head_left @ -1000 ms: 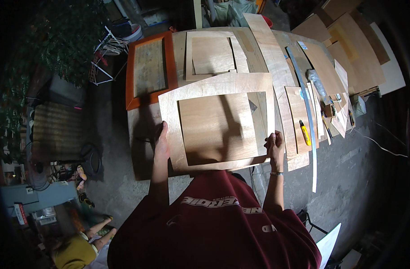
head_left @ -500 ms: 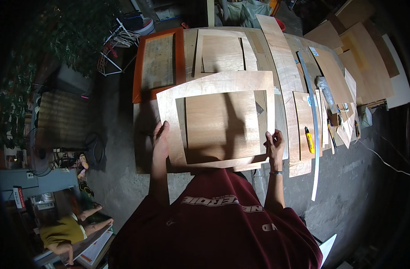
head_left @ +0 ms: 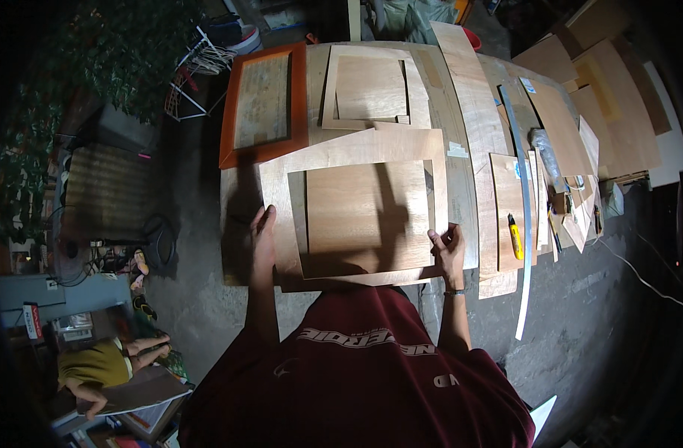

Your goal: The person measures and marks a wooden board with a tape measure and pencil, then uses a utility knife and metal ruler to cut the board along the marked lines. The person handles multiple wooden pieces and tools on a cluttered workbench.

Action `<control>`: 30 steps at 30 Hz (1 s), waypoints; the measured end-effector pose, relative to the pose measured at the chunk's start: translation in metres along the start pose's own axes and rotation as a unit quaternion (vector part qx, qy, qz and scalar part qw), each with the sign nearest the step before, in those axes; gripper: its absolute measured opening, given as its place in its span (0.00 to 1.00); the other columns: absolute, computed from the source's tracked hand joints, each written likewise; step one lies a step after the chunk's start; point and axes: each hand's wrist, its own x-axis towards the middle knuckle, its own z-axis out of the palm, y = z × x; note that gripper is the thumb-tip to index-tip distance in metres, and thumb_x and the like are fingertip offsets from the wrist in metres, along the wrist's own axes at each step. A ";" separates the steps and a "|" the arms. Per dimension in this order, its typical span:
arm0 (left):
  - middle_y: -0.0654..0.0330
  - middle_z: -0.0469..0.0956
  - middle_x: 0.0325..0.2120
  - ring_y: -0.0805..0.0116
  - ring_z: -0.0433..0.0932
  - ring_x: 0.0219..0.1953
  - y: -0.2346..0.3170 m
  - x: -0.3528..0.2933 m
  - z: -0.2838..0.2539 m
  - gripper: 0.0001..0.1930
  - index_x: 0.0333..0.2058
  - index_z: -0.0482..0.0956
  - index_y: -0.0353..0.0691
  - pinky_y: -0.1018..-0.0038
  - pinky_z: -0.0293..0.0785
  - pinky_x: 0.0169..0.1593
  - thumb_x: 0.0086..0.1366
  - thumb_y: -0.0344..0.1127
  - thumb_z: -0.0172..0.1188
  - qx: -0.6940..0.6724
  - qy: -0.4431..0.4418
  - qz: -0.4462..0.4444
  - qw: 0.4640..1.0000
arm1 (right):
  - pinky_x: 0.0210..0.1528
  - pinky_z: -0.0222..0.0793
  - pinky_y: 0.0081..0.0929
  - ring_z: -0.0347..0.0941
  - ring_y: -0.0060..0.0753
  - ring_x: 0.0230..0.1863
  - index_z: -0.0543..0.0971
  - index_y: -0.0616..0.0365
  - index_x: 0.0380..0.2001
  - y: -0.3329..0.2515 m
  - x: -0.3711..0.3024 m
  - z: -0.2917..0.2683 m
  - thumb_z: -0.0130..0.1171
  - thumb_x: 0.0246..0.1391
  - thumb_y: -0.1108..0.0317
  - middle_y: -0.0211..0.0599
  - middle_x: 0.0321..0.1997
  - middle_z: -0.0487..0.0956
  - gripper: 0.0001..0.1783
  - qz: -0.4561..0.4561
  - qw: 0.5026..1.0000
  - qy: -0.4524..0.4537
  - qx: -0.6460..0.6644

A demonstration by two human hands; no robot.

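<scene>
A thin light plywood frame [head_left: 280,216] with a large rectangular opening is held in front of me over the table's near edge. My left hand [head_left: 263,235] grips its left side, thumb on top. At its right side my right hand [head_left: 449,250] pinches the edge between thumb and fingers. Through the opening a rectangular plywood panel [head_left: 356,201] shows, a shadow falling across it. Farther off lies another pale plywood frame [head_left: 331,88] with a board [head_left: 371,86] inside its opening. An orange-brown wooden frame [head_left: 299,97] rests at the table's far left.
Right of my right hand, a yellow utility knife [head_left: 515,237] lies on a small board [head_left: 503,194]. A long metal ruler [head_left: 522,187] and a long plywood strip [head_left: 468,89] run lengthwise. Large sheets [head_left: 614,112] lean at far right. Another person [head_left: 95,366] is at lower left.
The plywood frame has shifted slightly left and toward me, its far edge lower, and both hands moved with it. The other person at lower left has changed position.
</scene>
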 end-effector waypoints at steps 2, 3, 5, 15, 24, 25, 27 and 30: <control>0.60 0.80 0.47 0.72 0.75 0.50 0.002 0.002 0.009 0.22 0.52 0.76 0.30 0.73 0.70 0.57 0.69 0.43 0.67 0.046 0.012 0.025 0.999 | 0.21 0.64 0.21 0.67 0.18 0.19 0.73 0.65 0.46 0.014 -0.001 -0.004 0.66 0.64 0.63 0.26 0.21 0.71 0.18 0.047 0.999 -0.014 0.010; 0.61 0.79 0.44 0.73 0.75 0.47 0.007 0.004 0.015 0.20 0.50 0.76 0.31 0.74 0.70 0.53 0.69 0.42 0.66 0.078 0.004 0.035 0.996 | 0.25 0.67 0.20 0.69 0.17 0.21 0.73 0.63 0.46 0.021 -0.002 -0.004 0.63 0.66 0.63 0.27 0.23 0.74 0.15 0.060 0.989 -0.028 0.129; 0.63 0.79 0.38 0.75 0.74 0.41 0.021 0.015 0.030 0.17 0.48 0.78 0.34 0.76 0.70 0.47 0.70 0.41 0.66 0.141 -0.014 0.054 0.988 | 0.30 0.70 0.21 0.70 0.16 0.25 0.74 0.60 0.46 0.019 -0.005 -0.010 0.59 0.68 0.65 0.24 0.26 0.74 0.11 0.062 0.982 -0.057 0.168; 0.55 0.84 0.45 0.69 0.80 0.50 0.165 0.070 0.157 0.12 0.49 0.82 0.34 0.73 0.73 0.56 0.74 0.34 0.57 0.241 -0.174 0.426 0.854 | 0.46 0.77 0.27 0.78 0.22 0.42 0.77 0.55 0.55 0.051 -0.026 0.005 0.63 0.64 0.67 0.26 0.43 0.82 0.17 0.105 0.921 -0.217 0.305; 0.62 0.78 0.36 0.74 0.75 0.40 0.027 -0.005 0.095 0.08 0.45 0.80 0.34 0.77 0.72 0.47 0.74 0.32 0.57 0.210 -0.083 0.326 0.918 | 0.48 0.76 0.39 0.75 0.25 0.42 0.74 0.48 0.48 0.077 -0.110 0.100 0.61 0.65 0.70 0.24 0.39 0.77 0.10 0.228 0.869 -0.076 0.432; 0.62 0.77 0.37 0.75 0.74 0.39 -0.006 -0.021 0.078 0.09 0.47 0.78 0.34 0.78 0.71 0.45 0.74 0.31 0.56 0.196 -0.086 0.291 0.932 | 0.46 0.77 0.37 0.74 0.23 0.38 0.74 0.48 0.46 0.081 -0.118 0.109 0.61 0.66 0.70 0.22 0.35 0.74 0.09 0.218 0.868 -0.056 0.443; 0.62 0.76 0.38 0.75 0.73 0.36 -0.048 -0.062 0.049 0.12 0.53 0.74 0.35 0.79 0.70 0.42 0.74 0.31 0.55 0.182 -0.116 0.220 0.951 | 0.44 0.78 0.32 0.77 0.24 0.41 0.75 0.50 0.52 0.089 -0.134 0.119 0.59 0.67 0.70 0.24 0.40 0.78 0.12 0.215 0.858 -0.049 0.464; 0.60 0.76 0.41 0.75 0.73 0.35 -0.105 -0.102 -0.006 0.21 0.60 0.66 0.36 0.78 0.71 0.38 0.72 0.31 0.57 0.203 -0.244 0.108 0.942 | 0.44 0.79 0.30 0.77 0.24 0.40 0.74 0.50 0.54 0.103 -0.157 0.133 0.57 0.68 0.69 0.25 0.41 0.78 0.12 0.234 0.852 -0.022 0.468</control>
